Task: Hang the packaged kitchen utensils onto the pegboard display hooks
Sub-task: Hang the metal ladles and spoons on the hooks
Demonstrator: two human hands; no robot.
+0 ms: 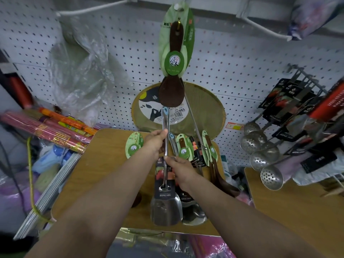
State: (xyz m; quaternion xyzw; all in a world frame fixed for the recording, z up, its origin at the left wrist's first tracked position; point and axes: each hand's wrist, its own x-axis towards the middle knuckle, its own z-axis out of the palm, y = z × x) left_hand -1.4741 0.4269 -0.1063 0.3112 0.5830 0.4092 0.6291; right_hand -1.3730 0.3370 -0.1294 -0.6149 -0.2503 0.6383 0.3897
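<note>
Nearest, two bare forearms reach forward over a brown table; the right hand pinches the shaft of a steel turner low down, just above its dark card sleeve, while the left hand grips the same shaft higher up, fingers curled round it; the turner stands nearly upright, its flat blade down over the table's near edge and its blue-tipped handle end raised toward the pegboard, not on any hook. Just right of it a second steel utensil lies on the table, its blue tip beside the left hand; beyond lie green-carded spoons, some with dark wooden bowls. Left of the table are bundled pink sticks and grey rods tied with yellow cord. Farther off, a round sieve leans against the pegboard; above it a wooden spoon on a green card hangs from a hook; at right, skimmers hang in a row; crumpled clear plastic hangs at left.
</note>
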